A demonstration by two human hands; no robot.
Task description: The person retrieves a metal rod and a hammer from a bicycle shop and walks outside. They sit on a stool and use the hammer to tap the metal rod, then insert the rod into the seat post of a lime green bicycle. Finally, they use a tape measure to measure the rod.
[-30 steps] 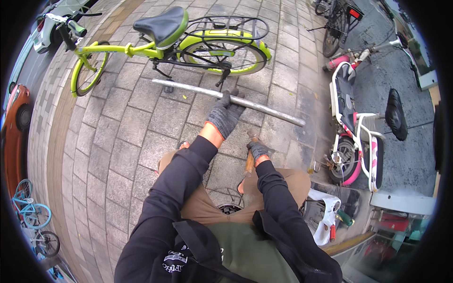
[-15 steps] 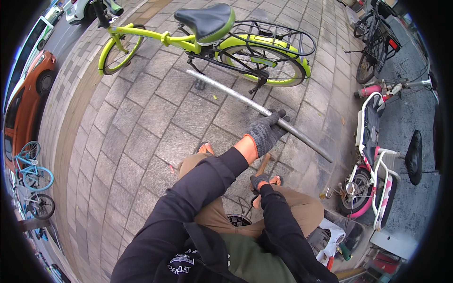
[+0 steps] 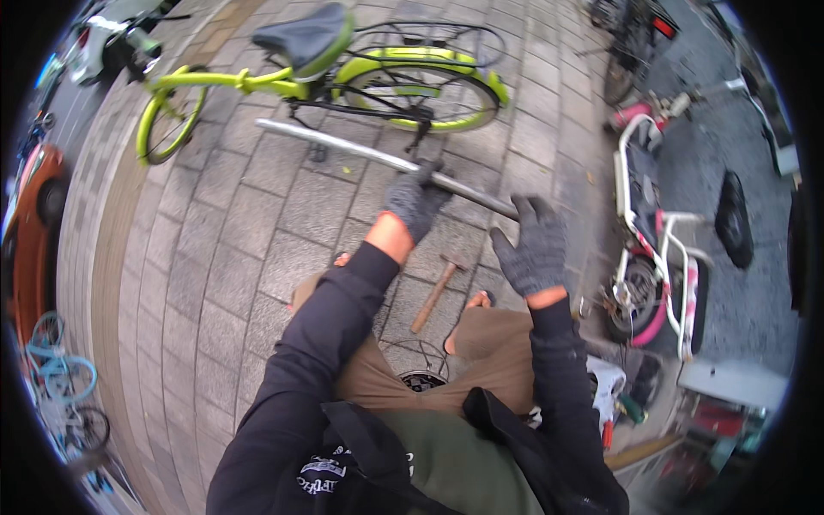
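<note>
A long silver metal pipe [image 3: 343, 146] slants across in front of me, its far-left end close to the lime-green bicycle. My left hand [image 3: 414, 204], in a grey knit glove, is wrapped round the pipe right of its middle. My right hand [image 3: 532, 251], gloved alike, is raised at the pipe's right end with thumb and fingers spread. Its fingertips meet or overlap the pipe end; I cannot tell if they touch. Below, between my feet, a wooden-handled hammer [image 3: 435, 297] lies on the paving. Nearer my lap is a round dark part [image 3: 422, 380] with thin wires.
The lime-green bicycle [image 3: 296, 81] stands just beyond the pipe. On the right are a white and pink electric scooter [image 3: 639, 296] and a dark bicycle [image 3: 631, 60]. Bags and tools [image 3: 608, 386] lie by my right leg. An orange car [image 3: 39, 210] is at the left.
My right hand has left the hammer on the ground and come up, opening beside the pipe's right end. My left hand still grips the pipe. The whole view has shifted.
</note>
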